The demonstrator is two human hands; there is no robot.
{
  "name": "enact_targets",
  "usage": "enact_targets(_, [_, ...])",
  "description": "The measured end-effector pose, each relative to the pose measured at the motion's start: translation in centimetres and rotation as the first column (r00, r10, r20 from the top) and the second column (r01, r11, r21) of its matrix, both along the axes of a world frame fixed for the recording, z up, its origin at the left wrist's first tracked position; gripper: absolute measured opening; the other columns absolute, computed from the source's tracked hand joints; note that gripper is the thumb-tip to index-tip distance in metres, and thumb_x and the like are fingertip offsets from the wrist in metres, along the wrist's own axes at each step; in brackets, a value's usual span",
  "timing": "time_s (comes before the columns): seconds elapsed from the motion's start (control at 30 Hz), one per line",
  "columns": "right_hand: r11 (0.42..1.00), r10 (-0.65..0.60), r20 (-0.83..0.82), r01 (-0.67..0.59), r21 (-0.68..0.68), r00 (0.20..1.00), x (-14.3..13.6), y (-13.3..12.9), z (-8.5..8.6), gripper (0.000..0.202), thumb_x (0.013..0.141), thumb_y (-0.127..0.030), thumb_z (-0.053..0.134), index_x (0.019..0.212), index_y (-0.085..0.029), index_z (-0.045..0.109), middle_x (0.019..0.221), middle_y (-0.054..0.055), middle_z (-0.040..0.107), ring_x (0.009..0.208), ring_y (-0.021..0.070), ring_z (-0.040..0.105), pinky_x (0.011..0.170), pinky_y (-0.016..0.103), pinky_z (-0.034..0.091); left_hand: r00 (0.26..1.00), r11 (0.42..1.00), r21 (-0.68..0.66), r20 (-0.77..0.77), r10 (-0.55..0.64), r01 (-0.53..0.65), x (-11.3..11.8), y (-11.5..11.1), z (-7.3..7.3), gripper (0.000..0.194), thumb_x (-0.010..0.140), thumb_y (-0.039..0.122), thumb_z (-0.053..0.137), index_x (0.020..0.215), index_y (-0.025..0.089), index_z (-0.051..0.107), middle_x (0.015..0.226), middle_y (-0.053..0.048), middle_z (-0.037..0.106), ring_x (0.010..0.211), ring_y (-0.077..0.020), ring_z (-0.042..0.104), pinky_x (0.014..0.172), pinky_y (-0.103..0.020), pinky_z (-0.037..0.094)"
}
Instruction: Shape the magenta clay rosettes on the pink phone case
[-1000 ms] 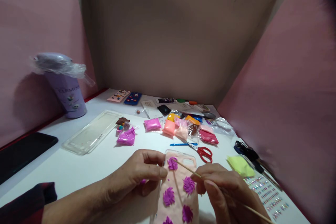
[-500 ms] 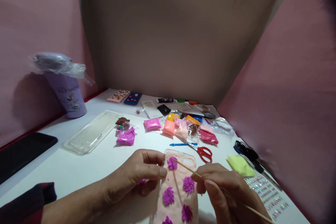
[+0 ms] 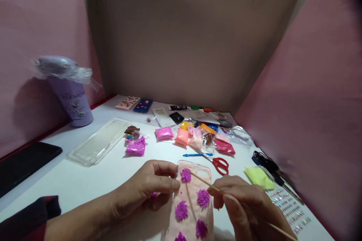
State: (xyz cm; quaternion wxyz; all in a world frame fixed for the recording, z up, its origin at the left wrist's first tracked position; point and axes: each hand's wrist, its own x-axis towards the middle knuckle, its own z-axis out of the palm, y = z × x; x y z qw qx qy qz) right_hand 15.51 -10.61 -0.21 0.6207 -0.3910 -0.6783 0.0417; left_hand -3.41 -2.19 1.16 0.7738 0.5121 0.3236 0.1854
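Note:
A phone case [image 3: 190,204] coated in pale peach clay lies at the bottom centre, with several purple clay flowers [image 3: 181,211] on it. My left hand [image 3: 155,182] grips the case's upper left edge between thumb and fingers. In my right hand [image 3: 240,201] a thin wooden skewer [image 3: 203,180] is pinched like a pen. Its tip touches the topmost purple flower [image 3: 186,175], near the camera cutout. A bit of purple clay [image 3: 153,195] shows under my left fingers.
Beyond the case lie red-handled scissors [image 3: 220,165], a blue tool [image 3: 195,155] and several clay packets [image 3: 164,133]. A clear case [image 3: 98,143], black phone [image 3: 28,163] and purple cup [image 3: 70,94] stand left. Yellow clay [image 3: 258,178] and a gem sheet [image 3: 292,207] lie right.
My right hand has shifted very slightly to the right with the skewer. Its tip stays at the top flower, and my left hand keeps its place on the case.

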Motion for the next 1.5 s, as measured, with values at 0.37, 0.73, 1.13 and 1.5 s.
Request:
enact_targets(0.37, [0.999,0.048,0.082,-0.045,-0.030,0.996,0.2,-0.2,0.0,0.023,0.080,0.001,0.050,0.091,-0.017,0.059,0.078,0.004,0.066,0.075,0.0161,0.066,0.063,0.029,0.056,1.000,1.000,-0.008,0.015,-0.008,0.008,-0.1,0.2,-0.2,0.009,0.073,0.023,0.063,0.073,0.015,0.058,0.049,0.004,0.041,0.039,-0.0047,0.028,0.041,-0.024,0.011])
enact_targets(0.73, [0.994,0.082,0.112,-0.074,-0.080,0.990,0.6,-0.2,-0.4,0.021,0.082,-0.002,0.049,0.093,-0.019,0.056,0.078,0.005,0.066,0.075,0.0180,0.066,0.059,0.031,0.055,1.000,1.000,-0.013,0.014,-0.005,0.005,0.0,0.2,0.0,0.008,0.072,0.021,0.062,0.076,0.015,0.060,0.051,0.004,0.042,0.040,-0.0047,0.028,0.041,-0.024,0.012])
enact_targets(1.13, [0.996,0.039,0.058,-0.034,-0.080,0.998,0.1,-0.2,-0.7,0.016,0.084,-0.006,0.050,0.088,-0.020,0.057,0.076,0.004,0.066,0.071,0.0173,0.066,0.059,0.030,0.054,1.000,1.000,0.002,0.010,-0.015,0.015,-0.1,0.2,-0.1,0.008,0.073,0.022,0.062,0.073,0.015,0.060,0.048,0.004,0.041,0.040,-0.0048,0.028,0.041,-0.024,0.012])
enact_targets(1.5, [0.996,0.062,0.207,-0.046,-0.081,0.976,0.8,-0.2,-0.1,0.019,0.082,-0.004,0.050,0.091,-0.020,0.056,0.078,0.004,0.067,0.073,0.0159,0.067,0.061,0.027,0.057,1.000,1.000,0.003,-0.006,-0.013,0.013,-0.1,0.1,0.0,0.010,0.073,0.024,0.062,0.073,0.015,0.059,0.049,0.004,0.041,0.040,-0.0049,0.028,0.042,-0.024,0.012])
